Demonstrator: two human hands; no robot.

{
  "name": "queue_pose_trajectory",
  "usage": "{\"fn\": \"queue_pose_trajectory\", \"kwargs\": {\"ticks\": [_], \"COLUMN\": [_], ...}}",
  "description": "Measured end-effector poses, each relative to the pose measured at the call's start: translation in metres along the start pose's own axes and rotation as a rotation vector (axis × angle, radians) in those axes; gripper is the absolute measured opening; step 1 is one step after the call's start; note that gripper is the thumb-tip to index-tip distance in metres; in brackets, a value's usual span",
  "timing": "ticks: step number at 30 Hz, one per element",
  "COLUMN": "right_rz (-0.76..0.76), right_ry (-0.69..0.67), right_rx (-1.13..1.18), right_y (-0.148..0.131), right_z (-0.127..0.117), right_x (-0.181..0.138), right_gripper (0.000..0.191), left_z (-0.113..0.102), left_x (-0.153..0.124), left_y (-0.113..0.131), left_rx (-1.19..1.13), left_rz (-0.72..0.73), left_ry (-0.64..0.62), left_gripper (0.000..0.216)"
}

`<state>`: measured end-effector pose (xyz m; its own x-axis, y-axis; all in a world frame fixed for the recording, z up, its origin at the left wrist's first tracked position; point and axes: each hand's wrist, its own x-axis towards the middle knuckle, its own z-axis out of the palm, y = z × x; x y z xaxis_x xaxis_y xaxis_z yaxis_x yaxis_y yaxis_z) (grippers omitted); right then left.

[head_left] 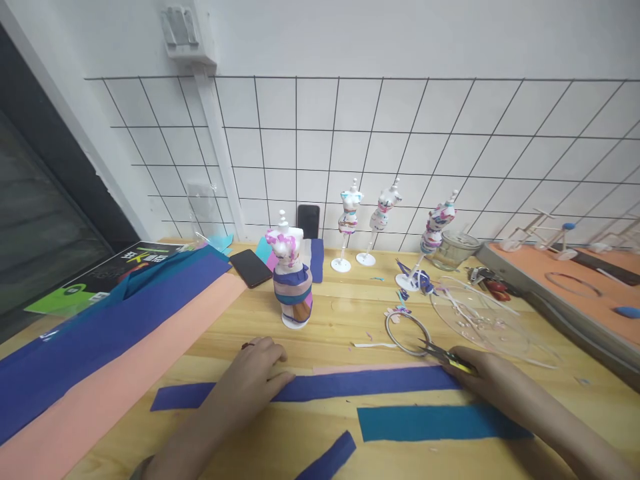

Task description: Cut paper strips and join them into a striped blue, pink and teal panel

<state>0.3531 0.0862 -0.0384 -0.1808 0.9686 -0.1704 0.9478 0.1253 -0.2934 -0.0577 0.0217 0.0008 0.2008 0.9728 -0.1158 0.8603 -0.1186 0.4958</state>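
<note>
"What at the back?"
"A plain white wall (400,33), crossed over its lower part by a thin dark grid (296,120)."
"And high on the left?"
"A white box (193,33), with a pale strip (217,143) leading down from it toward table level."
"Farther left?"
"A dark, faintly banded panel (40,180), beside a slanting white frame (70,113). Too dim for detail."
"Furniture?"
"A light wooden table (345,313), close by the wall."
"Lighting?"
"Pale, soft, fairly even."
</note>
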Motion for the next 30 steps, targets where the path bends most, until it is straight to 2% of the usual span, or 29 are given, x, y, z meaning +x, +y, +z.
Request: {"fn": "queue_pose_trajectory", "kwargs": {"ticks": [7,13,17,24,30], "right_rz": [-0.032,-0.020,0.006,-0.050,-0.165], "right_ry": [0.016,0.179,0.231,0.120,0.108], "right_rx": [0.050,0.226,0.292,0.490,0.573], "right_y": [-0.004,-0.011,-0.013,-0.035,-0.074], "right_z": [-0.001,-0.022,-0.029,-0.020,-0.010], "right_x": [0.000,-0.007,-0.010,-0.014,-0.023], "right_gripper": [0.028,0.029,0.032,0.042,0.036], "left_z": [0.017,0.023,0.023,0.024,0.024], "left_x": [0.002,0.008,0.011,0.011,0.011], "left_y": [0.015,0.014,0.012,0.009,0.010], "left_rx": [-0.044,-0.007,0.011,0.012,-0.019], "left_rz": [0.062,0.067,0.056,0.061,0.065], "left_ry": [0.023,0.003,-0.012,-0.003,0.022], "left_gripper": [0.014,0.012,0.013,0.015,0.012]}}
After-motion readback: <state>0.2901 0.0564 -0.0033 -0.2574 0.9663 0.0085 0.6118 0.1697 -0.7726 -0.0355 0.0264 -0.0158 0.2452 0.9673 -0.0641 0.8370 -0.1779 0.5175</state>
